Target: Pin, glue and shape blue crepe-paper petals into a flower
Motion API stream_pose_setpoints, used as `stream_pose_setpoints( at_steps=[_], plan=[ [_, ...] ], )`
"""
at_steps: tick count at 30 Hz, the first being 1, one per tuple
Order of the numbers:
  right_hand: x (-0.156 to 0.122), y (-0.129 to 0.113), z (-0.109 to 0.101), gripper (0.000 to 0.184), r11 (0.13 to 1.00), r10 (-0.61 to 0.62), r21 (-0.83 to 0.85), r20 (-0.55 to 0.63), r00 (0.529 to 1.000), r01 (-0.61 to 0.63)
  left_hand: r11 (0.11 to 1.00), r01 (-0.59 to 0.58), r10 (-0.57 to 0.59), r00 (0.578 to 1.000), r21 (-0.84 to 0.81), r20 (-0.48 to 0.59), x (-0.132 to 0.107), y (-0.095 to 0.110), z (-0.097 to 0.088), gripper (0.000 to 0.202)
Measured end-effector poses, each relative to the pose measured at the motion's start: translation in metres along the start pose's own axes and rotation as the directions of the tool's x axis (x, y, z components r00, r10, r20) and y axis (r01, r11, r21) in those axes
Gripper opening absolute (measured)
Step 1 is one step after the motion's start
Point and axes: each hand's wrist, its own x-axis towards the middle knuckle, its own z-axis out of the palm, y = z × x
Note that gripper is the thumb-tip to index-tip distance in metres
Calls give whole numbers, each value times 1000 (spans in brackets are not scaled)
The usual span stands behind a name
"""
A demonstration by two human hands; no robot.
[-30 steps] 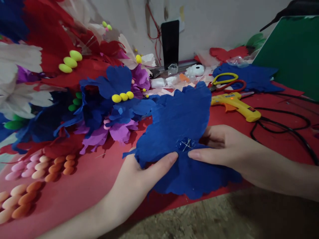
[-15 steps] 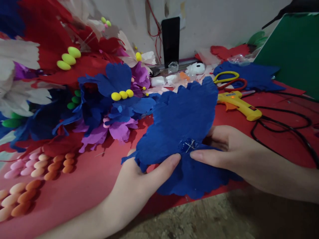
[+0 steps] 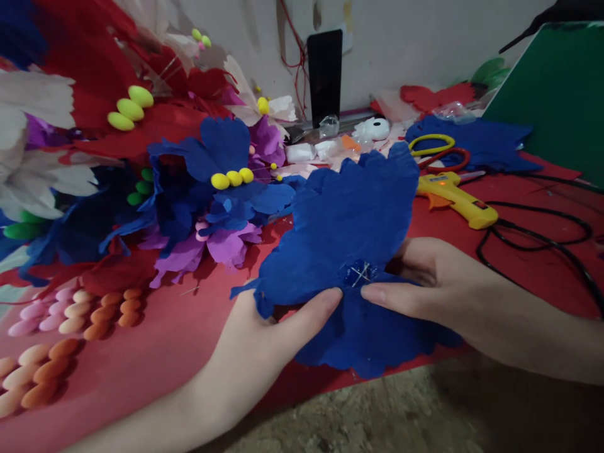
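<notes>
A blue paper flower (image 3: 352, 207) with scalloped petals is held between both hands over the table's front edge. My left hand (image 3: 268, 349) grips its lower left, the thumb pressed near the centre and the other fingers hidden behind. From the right, my right hand (image 3: 434, 292) pinches it, thumb tip close to the left one. Just above the thumbs, crossed thin wires (image 3: 361, 273) lie in a shiny, glue-like patch at the flower's centre. Beyond my right hand rests a yellow glue gun (image 3: 455, 198) with its small light lit.
Many paper flowers in red, white, blue and purple (image 3: 226, 245) crowd the left. Rows of orange and pink egg-shaped pieces (image 3: 101, 314) lie at front left. Scissors (image 3: 438, 154), a black cable (image 3: 542, 236), an upright black phone-like slab (image 3: 324, 78) and a green board (image 3: 552, 100) stand or lie further back.
Both hands keep their hold on the blue flower, which has tilted very slightly, its upper petals shifting a little right. The rest of the scene stays nearly the same.
</notes>
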Motion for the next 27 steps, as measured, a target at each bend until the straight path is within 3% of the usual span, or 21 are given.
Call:
stream_pose_setpoints(
  at_steps=[13,17,20,23,27],
  plan=[
    [-2,3,-4,45,995,-24,-97,-39,999,20,998,8,-6,999,-57,40,1,1,0,13],
    [-1,5,-6,42,990,-106,-90,32,994,108,998,2,0,999,-69,32,1,0,-3,19],
    [-1,5,-7,38,978,-166,-125,12,986,166,995,10,-8,1000,-97,17,2,0,-3,25],
    [-3,6,-7,30,936,-271,-252,-68,960,246,990,1,-7,999,-144,-42,3,2,-2,30],
    [-5,7,-6,27,789,-488,-485,-123,864,376,981,-19,-11,988,-191,-151,4,4,2,33]
  ],
)
